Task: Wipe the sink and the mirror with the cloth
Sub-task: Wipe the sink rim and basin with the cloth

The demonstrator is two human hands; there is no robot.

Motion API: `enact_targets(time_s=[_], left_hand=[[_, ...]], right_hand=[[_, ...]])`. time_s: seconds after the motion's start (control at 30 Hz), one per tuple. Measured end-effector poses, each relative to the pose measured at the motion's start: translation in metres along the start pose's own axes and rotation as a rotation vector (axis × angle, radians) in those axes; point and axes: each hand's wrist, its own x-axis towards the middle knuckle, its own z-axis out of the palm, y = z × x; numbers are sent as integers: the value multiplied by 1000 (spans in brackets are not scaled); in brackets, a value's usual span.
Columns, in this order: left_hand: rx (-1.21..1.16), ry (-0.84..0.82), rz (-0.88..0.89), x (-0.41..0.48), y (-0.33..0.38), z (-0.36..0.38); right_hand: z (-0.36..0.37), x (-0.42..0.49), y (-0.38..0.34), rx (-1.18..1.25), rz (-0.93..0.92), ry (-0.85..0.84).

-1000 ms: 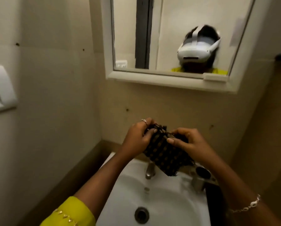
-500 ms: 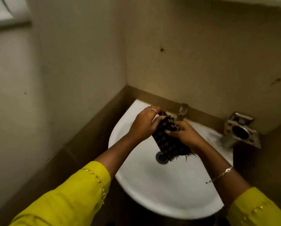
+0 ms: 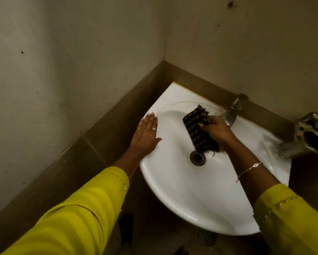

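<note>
A white corner sink [image 3: 182,181] fills the middle of the view, with a metal drain [image 3: 198,157] in its bowl. My right hand [image 3: 216,130] grips a dark checked cloth [image 3: 198,131] folded into a strip. The cloth hangs inside the bowl, above the drain and below the tap. My left hand [image 3: 147,137] lies flat, fingers spread, on the sink's left rim and holds nothing. The mirror is out of view.
A metal tap [image 3: 233,111] stands at the sink's back edge. A metal wall holder [image 3: 309,137] with a round hole sits at the right. Beige walls with a brown tiled band close in on the left and behind.
My left hand has let go of the cloth and moved left onto the sink rim. My right hand alone now holds the cloth inside the bowl. The view has tilted further down.
</note>
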Motion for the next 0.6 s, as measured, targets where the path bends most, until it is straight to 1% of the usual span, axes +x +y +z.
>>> enact_targets(time_s=[0.07, 0.17, 0.2, 0.23, 0.27, 0.3, 0.37, 0.4, 0.43, 0.47, 0.57, 0.6], left_hand=[[5, 7, -2, 1, 0, 0], [18, 16, -4, 1, 0, 2], [16, 17, -4, 2, 0, 3], [16, 22, -7, 2, 0, 4], [18, 28, -10, 2, 0, 4], [21, 31, -11, 3, 0, 4], [37, 34, -11, 2, 0, 3], [43, 38, -16, 2, 0, 4], [45, 42, -20, 3, 0, 4], [47, 44, -21, 3, 0, 4], [65, 43, -23, 3, 0, 3], [66, 38, -25, 3, 1, 3]], right_hand=[[-7, 17, -10, -134, -69, 126], [-12, 40, -17, -497, -276, 456], [-11, 46, -16, -596, -334, 523], [-8, 52, -11, -685, -371, 529], [-5, 59, -3, -791, -387, 470], [0, 66, 8, -902, -378, 351], [13, 77, 31, -1076, -276, 54], [19, 82, 42, -1109, -210, -46], [23, 85, 49, -1104, -176, -75], [27, 88, 52, -1077, -181, -42], [30, 95, 47, -1021, -279, 162], [29, 99, 46, -1026, -294, 184]])
